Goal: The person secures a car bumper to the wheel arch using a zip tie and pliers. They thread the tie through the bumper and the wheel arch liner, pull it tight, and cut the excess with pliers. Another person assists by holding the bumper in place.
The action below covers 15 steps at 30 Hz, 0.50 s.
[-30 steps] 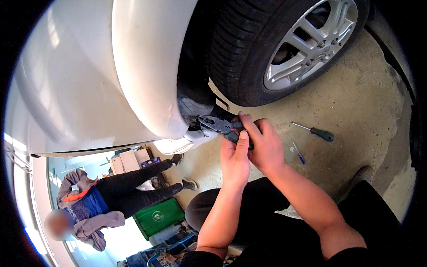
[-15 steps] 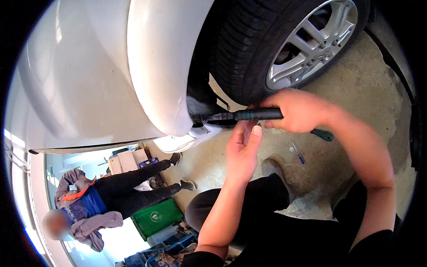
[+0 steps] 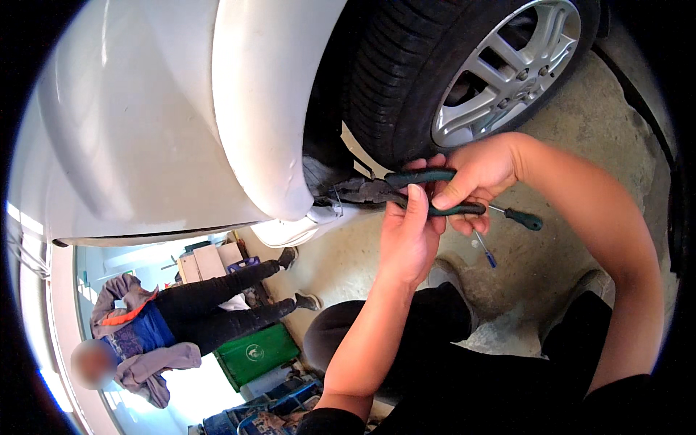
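Pliers (image 3: pixel 362 191) with dark green grips reach into the lower front of the wheel arch, their jaws at a dark, ragged edge beside the white bumper (image 3: pixel 268 123). My left hand (image 3: pixel 409 239) is closed on them below their pivot, thumb upright. My right hand (image 3: pixel 482 181) grips the handles farther right, thumb over them and fingers curled. The black tyre (image 3: pixel 388 80) with its silver alloy rim (image 3: pixel 540 29) stands just above my hands.
A green-handled screwdriver (image 3: pixel 523 218) and a smaller blue-handled one (image 3: pixel 490 257) lie on the concrete floor (image 3: pixel 594 145). At lower left, another person (image 3: pixel 210 319) appears sideways, near cardboard boxes (image 3: pixel 206 262) and a green bin (image 3: pixel 257 355). My knees are below my hands.
My right hand and forearm have swung right and up. The pliers have been turned and their handles now show spread apart. My left hand has shifted slightly right.
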### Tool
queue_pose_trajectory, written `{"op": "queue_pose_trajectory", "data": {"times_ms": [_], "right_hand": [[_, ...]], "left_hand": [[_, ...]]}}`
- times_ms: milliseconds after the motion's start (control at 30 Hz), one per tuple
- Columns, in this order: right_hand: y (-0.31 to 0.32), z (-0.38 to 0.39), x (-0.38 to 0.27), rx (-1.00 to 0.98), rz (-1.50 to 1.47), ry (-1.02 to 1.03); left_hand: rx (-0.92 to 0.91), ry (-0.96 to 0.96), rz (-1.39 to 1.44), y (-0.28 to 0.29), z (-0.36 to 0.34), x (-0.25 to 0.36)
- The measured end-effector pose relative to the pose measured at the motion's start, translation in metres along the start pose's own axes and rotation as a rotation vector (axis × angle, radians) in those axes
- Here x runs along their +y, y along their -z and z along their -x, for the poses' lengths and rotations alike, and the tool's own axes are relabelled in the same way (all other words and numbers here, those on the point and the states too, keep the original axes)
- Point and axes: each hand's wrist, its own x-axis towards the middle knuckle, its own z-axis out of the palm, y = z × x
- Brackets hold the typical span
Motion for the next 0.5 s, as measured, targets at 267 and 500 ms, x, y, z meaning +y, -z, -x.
{"op": "queue_pose_trajectory", "data": {"times_ms": [267,500], "right_hand": [[-0.028,0.015,-0.002,0.342,0.516,0.04],[-0.023,0.045,0.024,0.497,0.996,-0.146]], "left_hand": [[0.095,-0.033,-0.131,-0.004,0.007,-0.005],[0.522,0.139,-0.207,0.023,0.044,-0.006]]}}
